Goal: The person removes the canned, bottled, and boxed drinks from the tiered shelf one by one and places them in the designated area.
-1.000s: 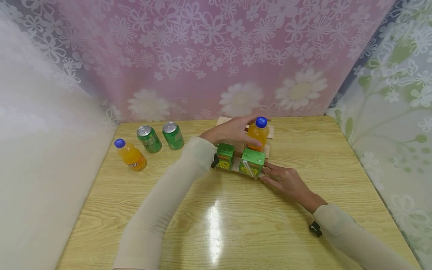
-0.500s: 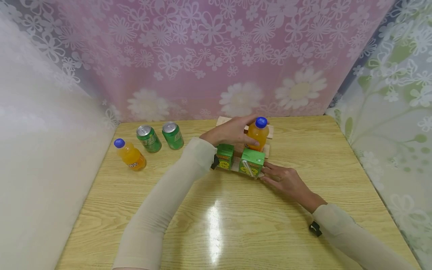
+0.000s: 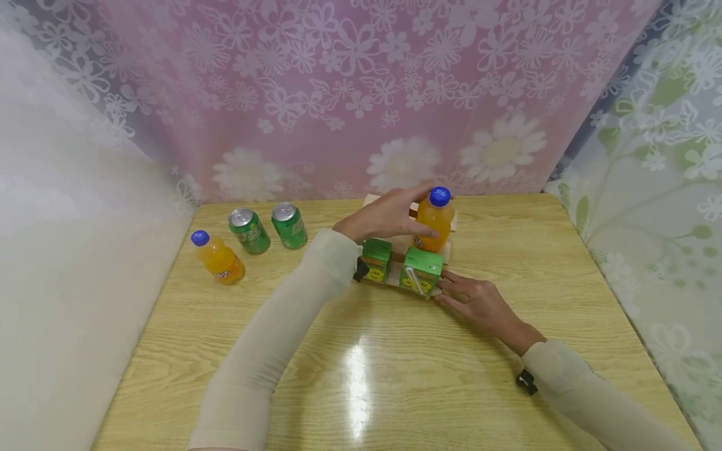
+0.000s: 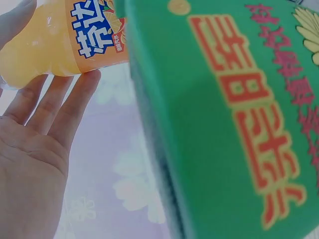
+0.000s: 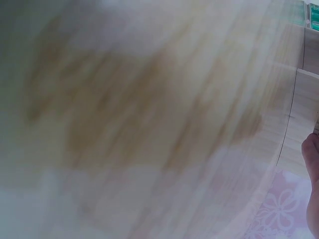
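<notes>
My left hand point(image 3: 389, 216) grips an orange soda bottle point(image 3: 433, 222) with a blue cap, thumb on the near side. In the left wrist view its fingers curve along the orange bottle point(image 4: 55, 40). The bottle is held over a small wooden rack point(image 3: 396, 275); its base is hidden behind a green drink carton point(image 3: 422, 269) with a white straw. Another green carton point(image 3: 376, 260) stands to the left on the rack's front. My right hand point(image 3: 479, 304) holds the rack's front right corner. The right wrist view is mostly blurred, with part of the hand point(image 5: 311, 169) at the rack point(image 5: 301, 117).
Two green cans point(image 3: 249, 232) point(image 3: 289, 227) stand at the back left of the wooden table point(image 3: 293, 388). A second orange soda bottle point(image 3: 221, 258) stands left of them. A pink flowered curtain point(image 3: 316, 113) hangs behind the table's back edge, with pale curtains at both sides.
The bottle in my left hand has risen slightly and shifted a little to the right, after staying almost still before. My right hand has stayed at the rack's corner.
</notes>
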### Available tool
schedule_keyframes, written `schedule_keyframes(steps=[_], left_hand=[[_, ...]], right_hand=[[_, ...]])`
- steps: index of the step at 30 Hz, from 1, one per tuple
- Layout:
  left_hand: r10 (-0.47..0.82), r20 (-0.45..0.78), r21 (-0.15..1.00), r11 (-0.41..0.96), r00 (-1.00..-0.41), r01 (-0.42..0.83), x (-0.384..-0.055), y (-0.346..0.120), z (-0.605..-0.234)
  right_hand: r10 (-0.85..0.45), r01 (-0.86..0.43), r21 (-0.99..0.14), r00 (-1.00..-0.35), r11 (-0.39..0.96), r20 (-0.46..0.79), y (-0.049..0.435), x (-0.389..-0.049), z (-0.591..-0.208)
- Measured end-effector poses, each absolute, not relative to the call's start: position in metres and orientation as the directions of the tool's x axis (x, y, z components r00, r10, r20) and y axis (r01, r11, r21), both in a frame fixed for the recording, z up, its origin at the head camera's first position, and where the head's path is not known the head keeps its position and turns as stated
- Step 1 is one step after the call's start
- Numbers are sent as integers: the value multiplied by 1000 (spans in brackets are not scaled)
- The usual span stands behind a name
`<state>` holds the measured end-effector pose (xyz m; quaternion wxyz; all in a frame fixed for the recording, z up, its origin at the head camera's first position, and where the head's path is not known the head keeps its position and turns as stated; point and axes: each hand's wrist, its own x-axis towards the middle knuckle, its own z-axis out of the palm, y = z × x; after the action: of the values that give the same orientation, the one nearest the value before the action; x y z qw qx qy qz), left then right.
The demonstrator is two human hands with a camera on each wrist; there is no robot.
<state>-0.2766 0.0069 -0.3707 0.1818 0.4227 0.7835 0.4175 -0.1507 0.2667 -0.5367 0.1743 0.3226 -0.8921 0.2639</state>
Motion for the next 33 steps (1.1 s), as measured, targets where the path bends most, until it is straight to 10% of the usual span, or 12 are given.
schedule_keyframes(steps=[33], left_hand=[[672,155,823,317,-724,471,-295,-87,-351]], right_hand=[[-466,-646,-369,-750,668,469,264,-147,-535]])
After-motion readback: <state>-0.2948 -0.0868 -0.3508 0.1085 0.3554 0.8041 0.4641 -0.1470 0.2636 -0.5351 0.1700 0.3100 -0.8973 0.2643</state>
